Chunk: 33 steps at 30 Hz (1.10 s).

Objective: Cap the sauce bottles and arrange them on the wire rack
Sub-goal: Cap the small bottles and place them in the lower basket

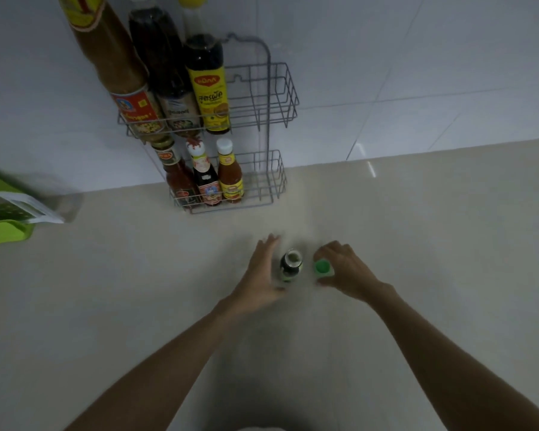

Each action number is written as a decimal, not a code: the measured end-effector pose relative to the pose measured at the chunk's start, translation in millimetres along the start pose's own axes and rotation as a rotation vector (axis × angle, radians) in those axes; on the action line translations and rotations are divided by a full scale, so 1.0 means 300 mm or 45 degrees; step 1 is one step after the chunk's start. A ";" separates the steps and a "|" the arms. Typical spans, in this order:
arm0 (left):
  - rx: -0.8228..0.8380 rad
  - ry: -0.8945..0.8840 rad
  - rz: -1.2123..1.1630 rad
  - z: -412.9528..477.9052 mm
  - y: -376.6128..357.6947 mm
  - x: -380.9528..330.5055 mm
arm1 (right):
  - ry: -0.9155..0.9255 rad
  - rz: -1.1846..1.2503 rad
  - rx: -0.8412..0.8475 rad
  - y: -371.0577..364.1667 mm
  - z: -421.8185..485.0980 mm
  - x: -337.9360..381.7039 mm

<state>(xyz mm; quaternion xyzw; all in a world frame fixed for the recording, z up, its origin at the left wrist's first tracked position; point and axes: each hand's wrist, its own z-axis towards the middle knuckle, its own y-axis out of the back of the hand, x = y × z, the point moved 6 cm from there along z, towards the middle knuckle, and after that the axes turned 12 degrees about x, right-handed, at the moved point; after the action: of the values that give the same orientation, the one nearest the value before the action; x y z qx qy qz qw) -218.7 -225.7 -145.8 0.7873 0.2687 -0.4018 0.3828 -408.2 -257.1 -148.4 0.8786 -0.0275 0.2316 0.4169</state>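
A small dark sauce bottle (290, 266) stands upright and uncapped on the beige counter. My left hand (262, 275) is beside its left flank with fingers spread, touching or nearly touching it. Just right of the bottle, my right hand (343, 270) pinches a green cap (321, 267). A grey two-tier wire rack (271, 98) hangs on the white tiled wall. Its upper tier holds three tall bottles, among them one with a yellow label (209, 98). Its lower tier holds three small capped sauce bottles (206, 178). The right side of both tiers is bare wire.
A bright green tray (3, 231) with a printed packet (16, 206) on it sits at the counter's far left. The beige counter (417, 244) stretches wide to the right and toward me.
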 end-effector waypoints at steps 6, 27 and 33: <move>-0.127 -0.034 -0.099 0.015 -0.025 -0.048 | 0.224 0.210 -0.413 0.100 -0.043 0.089; 0.137 0.030 -0.338 -0.110 0.089 -0.148 | 0.728 -0.240 -0.272 0.260 -0.190 0.382; 0.186 -0.007 -0.275 -0.140 0.077 -0.163 | 0.446 -0.200 -0.256 0.309 -0.200 0.378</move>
<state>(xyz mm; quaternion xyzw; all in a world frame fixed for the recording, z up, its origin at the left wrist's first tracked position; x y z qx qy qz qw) -209.8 -210.0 -79.7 0.7785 0.3210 -0.4613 0.2795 -352.5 -256.3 -0.3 0.7784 0.0910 0.3435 0.5175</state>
